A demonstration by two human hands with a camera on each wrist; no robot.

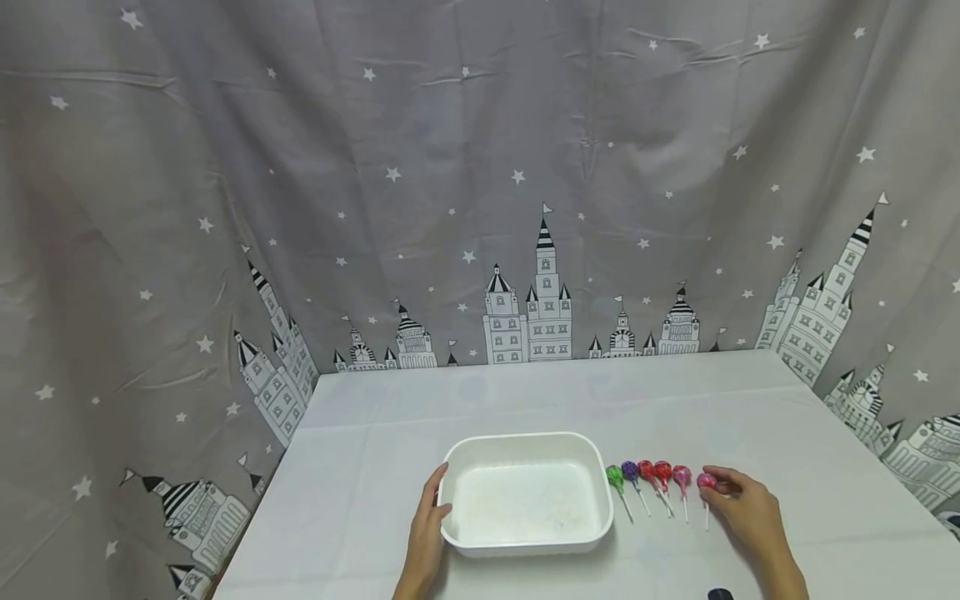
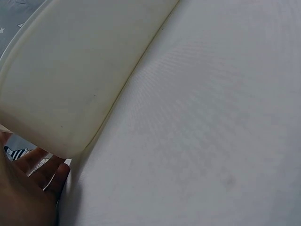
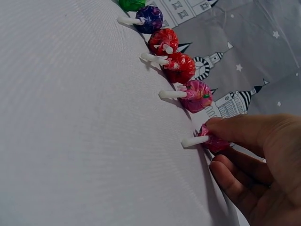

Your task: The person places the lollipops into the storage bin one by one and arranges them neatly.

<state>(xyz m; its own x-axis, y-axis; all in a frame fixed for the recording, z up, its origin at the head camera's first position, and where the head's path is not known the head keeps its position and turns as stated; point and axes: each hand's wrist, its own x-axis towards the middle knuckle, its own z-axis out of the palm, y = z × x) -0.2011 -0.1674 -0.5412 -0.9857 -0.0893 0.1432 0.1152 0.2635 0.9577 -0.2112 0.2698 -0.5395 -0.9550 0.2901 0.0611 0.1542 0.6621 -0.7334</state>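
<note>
My left hand (image 1: 429,527) holds the left side of a white plastic tray (image 1: 532,550), thumb at the rim and fingers along the outer wall. In the left wrist view its fingertips show at the tray's lower corner. My right hand (image 1: 750,510) pinches the wrapped head of a pink lollipop (image 3: 216,142) between thumb and fingers, its white stick pointing toward me. This is the rightmost of a row of lollipops: a green one (image 1: 615,477), a purple one (image 1: 630,472), two overlapping red ones (image 1: 663,471) and another pink one (image 1: 681,475).
The tray and lollipops are on a white-covered table (image 1: 360,475). A small dark object (image 1: 720,594) shows at the bottom edge, left of the right forearm. A grey curtain (image 1: 420,208) with printed stars and castles hangs behind and along the sides.
</note>
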